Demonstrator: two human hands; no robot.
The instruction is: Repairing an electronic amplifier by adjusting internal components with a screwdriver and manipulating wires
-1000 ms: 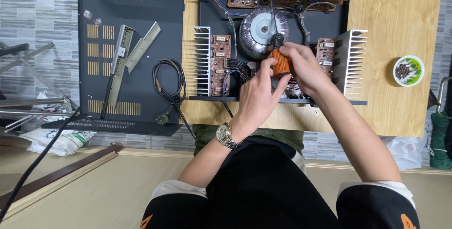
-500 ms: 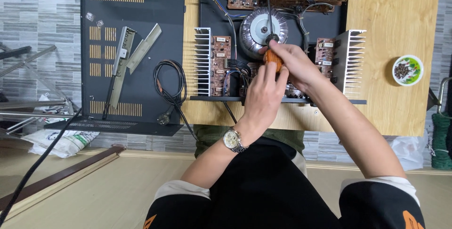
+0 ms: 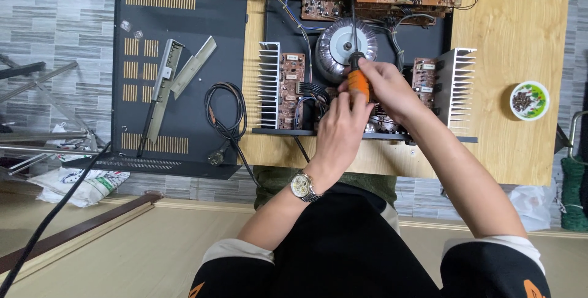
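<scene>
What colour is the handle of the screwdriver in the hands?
Orange, with a black collar; the screwdriver handle shows best in the head view.

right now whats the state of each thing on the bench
amplifier chassis: open, cover off, boards exposed
black cover panel: off, lying flat left of the chassis
screwdriver: held in both hands, tip over the round transformer
left hand: fingers closed on the orange handle
right hand: gripping the handle
power cord: loose, coiled
small dish: upright, holding small dark parts
</scene>
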